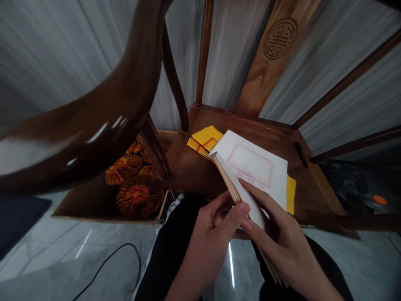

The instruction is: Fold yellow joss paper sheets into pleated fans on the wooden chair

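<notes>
The left hand (216, 232) and the right hand (278, 230) both grip a bundle of thin paper (252, 205), thumbs on the near side; the bundle bends into a soft curve, white outside with yellowish layered edges, held above the lap at the front of the chair. At far left sweeps a glossy, rounded wooden armrest (103, 113). Beneath it, a cardboard box (84, 207) contains round, finely pleated orange-and-yellow rosettes (140, 196), and a thin black cable (131, 244) curls over shiny floor tiles. On the smooth brown seat (194, 171) lie angular yellow papers (206, 138) printed in red, overlapped by a flat white sheet (250, 161) with a faint reddish frame; more yellow shows past its right edge. Behind stands a grained wooden slat (257, 88) carved with a round emblem (280, 38). At far right sits an orange cap (379, 200).
</notes>
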The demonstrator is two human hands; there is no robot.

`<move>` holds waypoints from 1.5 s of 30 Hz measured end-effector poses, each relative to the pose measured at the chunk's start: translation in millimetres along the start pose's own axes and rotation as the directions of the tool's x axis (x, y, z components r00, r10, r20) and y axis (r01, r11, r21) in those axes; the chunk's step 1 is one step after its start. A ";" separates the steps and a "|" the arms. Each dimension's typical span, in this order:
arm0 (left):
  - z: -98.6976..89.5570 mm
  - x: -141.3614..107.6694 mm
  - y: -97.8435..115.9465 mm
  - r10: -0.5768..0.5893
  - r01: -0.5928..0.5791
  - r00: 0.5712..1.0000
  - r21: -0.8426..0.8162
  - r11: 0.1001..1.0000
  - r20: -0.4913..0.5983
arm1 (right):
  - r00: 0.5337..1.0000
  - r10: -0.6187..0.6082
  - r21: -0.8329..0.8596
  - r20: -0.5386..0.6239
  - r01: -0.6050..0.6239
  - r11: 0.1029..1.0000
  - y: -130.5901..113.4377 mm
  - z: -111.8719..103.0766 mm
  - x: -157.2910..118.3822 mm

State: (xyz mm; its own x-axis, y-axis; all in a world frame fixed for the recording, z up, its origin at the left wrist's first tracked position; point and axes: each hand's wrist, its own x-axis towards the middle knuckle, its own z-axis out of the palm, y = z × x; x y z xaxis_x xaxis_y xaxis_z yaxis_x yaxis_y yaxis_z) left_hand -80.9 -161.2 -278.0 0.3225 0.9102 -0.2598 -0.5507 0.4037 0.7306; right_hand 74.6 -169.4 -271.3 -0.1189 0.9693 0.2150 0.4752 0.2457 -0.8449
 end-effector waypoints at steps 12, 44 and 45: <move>-2.1 2.9 -1.2 0.031 -0.027 0.998 0.076 0.997 -0.053 | 0.999 0.052 0.060 0.008 -0.053 0.997 2.2 0.5 3.0; -6.8 5.3 -8.8 0.009 -0.002 0.998 0.096 0.995 -0.070 | 0.977 0.208 0.165 0.039 -0.211 0.963 8.2 3.8 0.5; -7.0 5.4 -9.0 0.011 -0.004 0.998 0.098 0.995 -0.069 | 0.975 0.219 0.164 0.043 -0.223 0.961 6.8 3.7 0.6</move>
State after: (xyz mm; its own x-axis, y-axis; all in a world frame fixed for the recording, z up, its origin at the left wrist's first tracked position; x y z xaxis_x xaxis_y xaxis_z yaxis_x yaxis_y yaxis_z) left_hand -79.6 -159.3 -290.4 0.2629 0.9187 -0.2948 -0.4743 0.3891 0.7897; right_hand 74.5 -167.2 -278.7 -0.0488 0.9988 0.0033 0.3400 0.0198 -0.9402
